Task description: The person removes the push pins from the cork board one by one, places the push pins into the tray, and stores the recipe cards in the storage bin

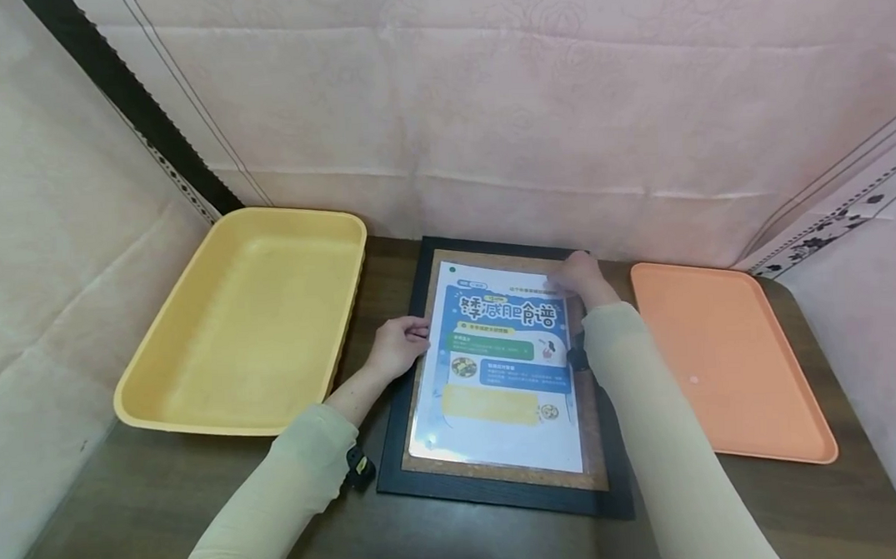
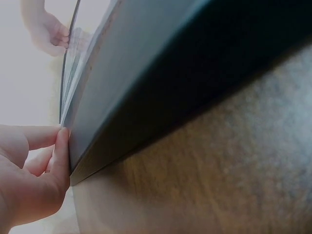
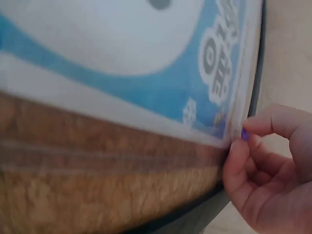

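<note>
A laminated printed sheet (image 1: 500,444) lies over a cork board (image 1: 594,448) with a black frame (image 1: 495,492). A small dark green push pin (image 1: 452,269) sits at the sheet's upper left corner. At the upper right corner my right hand (image 1: 581,278) pinches a purple push pin (image 3: 245,134) between thumb and forefinger, its tip right at the sheet. My left hand (image 1: 400,347) is at the sheet's left edge. In the left wrist view, that hand's thumb and forefinger tips meet on the edge, beside the frame.
Left of the board stands a deep yellow tray (image 1: 247,322), and on the right lies a shallow orange tray (image 1: 729,359). Everything rests on a dark wooden table (image 1: 201,482). Pale patterned cloth (image 1: 485,103) hangs behind and at both sides.
</note>
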